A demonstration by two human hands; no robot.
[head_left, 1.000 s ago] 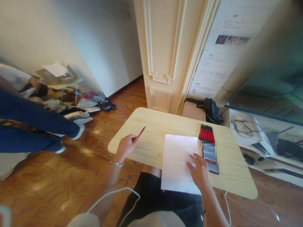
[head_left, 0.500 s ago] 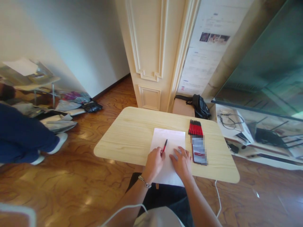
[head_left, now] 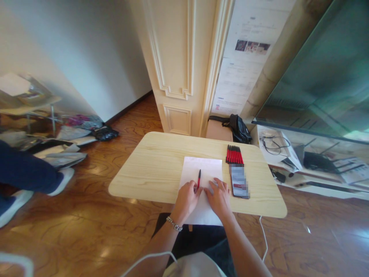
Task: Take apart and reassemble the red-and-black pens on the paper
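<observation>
My left hand (head_left: 187, 195) is closed on a red pen (head_left: 199, 179) with a black tip end, which points away from me over a white sheet of paper (head_left: 209, 167). Beside it, my right hand (head_left: 219, 194) lies on the paper with its fingers apart, its thumb close to my left thumb. Whether the thumbs touch I cannot tell. To the right of the paper is a phone (head_left: 239, 181), partly blurred out. A row of several red and black pens (head_left: 234, 154) lies just beyond the phone.
The light wooden table (head_left: 150, 169) has rounded corners. Behind it a black bag (head_left: 239, 128) rests near a white cabinet (head_left: 305, 165) with cables and a router. At the left a person's leg (head_left: 31, 165) and shoes show, near plastic bags (head_left: 77, 129) on the floor.
The pen in my left hand has turned more upright in the view, and my left thumb has come nearer my right hand. At the left, the person's feet have moved apart.
</observation>
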